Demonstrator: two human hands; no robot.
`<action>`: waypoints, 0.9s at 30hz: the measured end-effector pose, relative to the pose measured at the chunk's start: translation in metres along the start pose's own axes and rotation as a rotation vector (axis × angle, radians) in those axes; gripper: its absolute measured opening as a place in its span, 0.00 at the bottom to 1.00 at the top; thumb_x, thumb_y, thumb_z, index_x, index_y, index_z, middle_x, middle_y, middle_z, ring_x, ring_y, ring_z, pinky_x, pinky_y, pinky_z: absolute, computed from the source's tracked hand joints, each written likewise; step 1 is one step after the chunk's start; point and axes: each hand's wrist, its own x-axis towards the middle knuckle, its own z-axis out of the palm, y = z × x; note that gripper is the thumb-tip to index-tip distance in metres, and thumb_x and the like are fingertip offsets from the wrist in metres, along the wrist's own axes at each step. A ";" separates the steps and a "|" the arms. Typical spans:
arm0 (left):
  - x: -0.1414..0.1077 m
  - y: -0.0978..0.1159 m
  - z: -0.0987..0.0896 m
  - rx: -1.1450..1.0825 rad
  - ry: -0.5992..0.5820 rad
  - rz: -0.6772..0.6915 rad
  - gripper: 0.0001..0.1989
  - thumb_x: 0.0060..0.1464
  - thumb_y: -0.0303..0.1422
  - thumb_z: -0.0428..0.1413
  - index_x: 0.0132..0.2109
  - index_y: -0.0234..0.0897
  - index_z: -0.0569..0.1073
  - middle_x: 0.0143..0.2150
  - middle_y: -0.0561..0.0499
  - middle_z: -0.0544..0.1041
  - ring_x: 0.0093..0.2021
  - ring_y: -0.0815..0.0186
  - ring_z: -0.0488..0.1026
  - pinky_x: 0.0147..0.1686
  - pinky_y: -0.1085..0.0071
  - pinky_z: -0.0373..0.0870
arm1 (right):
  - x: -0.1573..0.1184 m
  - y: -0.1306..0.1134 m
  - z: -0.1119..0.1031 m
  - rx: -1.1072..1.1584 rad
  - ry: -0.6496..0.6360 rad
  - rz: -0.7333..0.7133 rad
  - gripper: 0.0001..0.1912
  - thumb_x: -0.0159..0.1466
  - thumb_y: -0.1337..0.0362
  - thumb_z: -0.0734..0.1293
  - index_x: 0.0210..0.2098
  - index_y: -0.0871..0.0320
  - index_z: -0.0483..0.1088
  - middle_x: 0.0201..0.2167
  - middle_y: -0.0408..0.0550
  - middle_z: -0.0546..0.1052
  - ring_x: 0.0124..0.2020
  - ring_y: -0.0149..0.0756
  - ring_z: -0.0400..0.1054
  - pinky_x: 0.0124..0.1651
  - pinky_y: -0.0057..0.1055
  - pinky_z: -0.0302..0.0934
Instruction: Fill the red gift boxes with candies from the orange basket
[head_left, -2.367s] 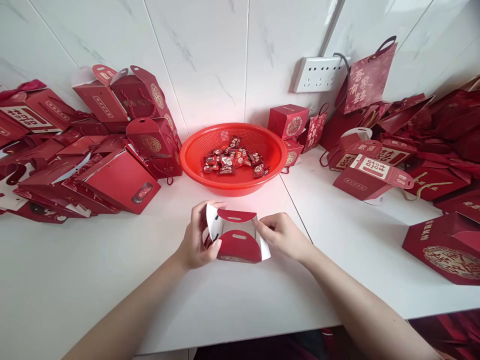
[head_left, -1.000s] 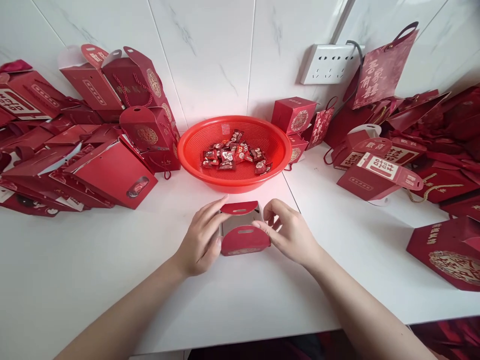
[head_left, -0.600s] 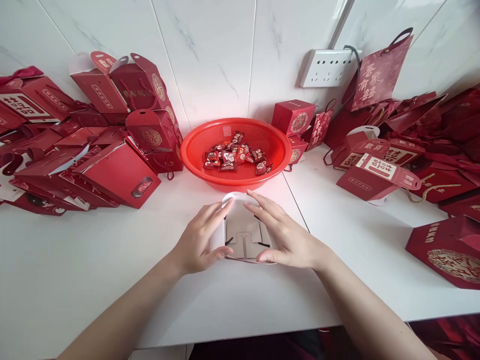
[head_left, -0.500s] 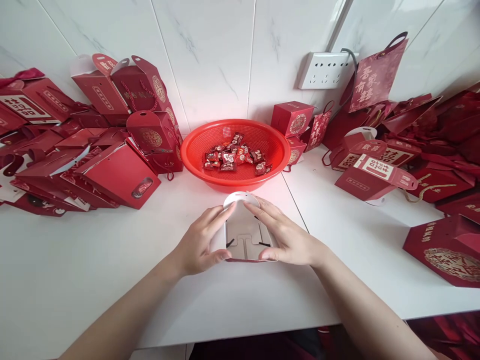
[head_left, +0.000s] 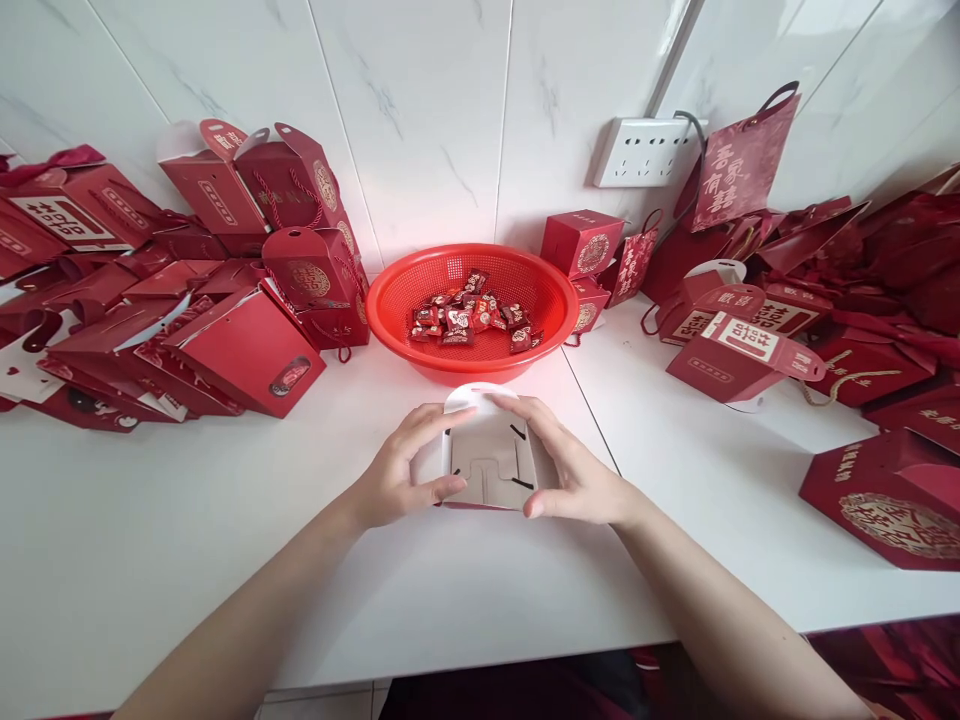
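Observation:
A small open gift box [head_left: 484,455], white inside with a red outer face, stands on the table between my hands. Its rounded back flap points up, and short black cord ends poke through the inner walls. My left hand [head_left: 409,465] grips the left side, with fingers along the back flap and thumb over the front corner. On the right side, my right hand [head_left: 574,465] curls its fingers round the back, its thumb at the front right corner. Just beyond the box sits a red plastic basket [head_left: 390,335] with several wrapped candies [head_left: 460,320] in it.
Red gift boxes [head_left: 244,345] are piled on the left. More boxes [head_left: 739,350] and bags crowd the right, one large box [head_left: 885,500] near the front. A power strip [head_left: 645,152] is fixed to the tiled wall [head_left: 427,120]. The white table [head_left: 187,530] ends at a front edge.
The box has shifted slightly left between my hands, and more of its inside shows. My right thumb has moved a little off its front edge. The camera view has tilted slightly.

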 end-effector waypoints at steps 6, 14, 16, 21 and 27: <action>-0.003 -0.004 0.003 -0.101 -0.013 -0.129 0.40 0.57 0.43 0.61 0.71 0.45 0.54 0.69 0.41 0.59 0.68 0.47 0.59 0.66 0.52 0.59 | -0.001 0.005 0.003 0.005 0.119 0.289 0.31 0.71 0.47 0.58 0.70 0.52 0.55 0.62 0.55 0.66 0.61 0.46 0.63 0.62 0.46 0.59; 0.000 0.006 0.013 0.083 0.057 -0.126 0.23 0.62 0.42 0.53 0.61 0.42 0.66 0.59 0.42 0.66 0.61 0.52 0.64 0.62 0.56 0.61 | 0.004 0.004 0.003 -0.047 0.247 0.504 0.16 0.70 0.53 0.62 0.44 0.50 0.79 0.60 0.49 0.70 0.61 0.43 0.65 0.53 0.36 0.68; -0.001 0.004 0.017 0.095 0.096 -0.103 0.21 0.62 0.43 0.53 0.59 0.40 0.67 0.59 0.42 0.65 0.61 0.52 0.64 0.61 0.57 0.61 | 0.004 0.004 0.004 -0.043 0.237 0.503 0.16 0.70 0.53 0.61 0.41 0.51 0.80 0.58 0.49 0.72 0.58 0.42 0.67 0.50 0.35 0.69; -0.004 0.001 0.021 -0.044 0.070 -0.198 0.20 0.62 0.43 0.53 0.57 0.39 0.66 0.51 0.45 0.73 0.47 0.57 0.73 0.47 0.63 0.70 | 0.000 -0.002 0.000 -0.195 0.264 0.278 0.14 0.70 0.56 0.63 0.49 0.51 0.76 0.61 0.52 0.69 0.62 0.43 0.64 0.58 0.42 0.64; -0.004 -0.008 0.015 -0.043 0.236 -0.197 0.14 0.64 0.38 0.50 0.52 0.38 0.70 0.48 0.46 0.76 0.48 0.58 0.74 0.48 0.63 0.69 | -0.003 -0.029 -0.004 -0.335 0.060 -0.095 0.18 0.67 0.47 0.65 0.45 0.52 0.76 0.52 0.48 0.77 0.58 0.46 0.68 0.72 0.57 0.25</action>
